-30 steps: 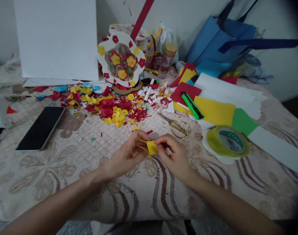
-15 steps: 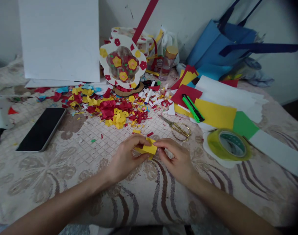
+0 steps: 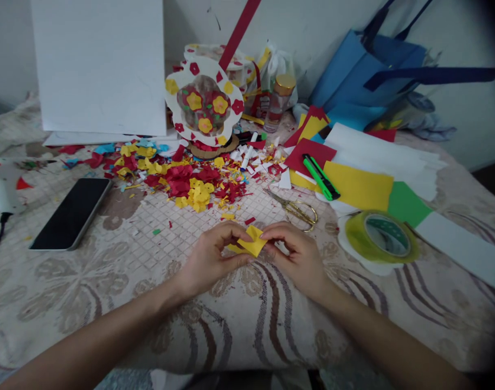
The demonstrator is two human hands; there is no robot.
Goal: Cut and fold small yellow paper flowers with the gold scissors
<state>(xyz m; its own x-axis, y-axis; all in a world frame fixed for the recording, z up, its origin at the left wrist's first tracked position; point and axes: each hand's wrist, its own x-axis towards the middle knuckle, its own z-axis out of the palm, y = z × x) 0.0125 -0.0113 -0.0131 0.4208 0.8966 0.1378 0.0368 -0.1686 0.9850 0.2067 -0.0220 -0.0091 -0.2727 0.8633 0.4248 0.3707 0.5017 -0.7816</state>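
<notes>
Between my hands, just above the patterned tablecloth, is a small piece of yellow paper (image 3: 253,245) with a crease in it. My left hand (image 3: 210,254) pinches its left side between thumb and fingers. The right edge is pinched by my right hand (image 3: 294,257), thumb below and forefinger on top. Beyond my fingers lie a small yellow scrap (image 3: 228,216) and a little red scrap (image 3: 250,221). Gold-handled scissors (image 3: 300,211) rest on the cloth past my right hand, touching neither hand.
Cut paper flowers and scraps (image 3: 182,181) are heaped behind. A flower-decorated paper lantern (image 3: 231,86) stands at the back. On the left are a phone (image 3: 72,214) and a glue gun (image 3: 3,184). A green cutter (image 3: 321,177), coloured sheets (image 3: 365,187) and a tape roll (image 3: 381,238) lie right.
The yellow paper has turned and bent between my fingers, its flat strip now folded to a point. My right hand has shifted slightly; both hands keep their pinch.
</notes>
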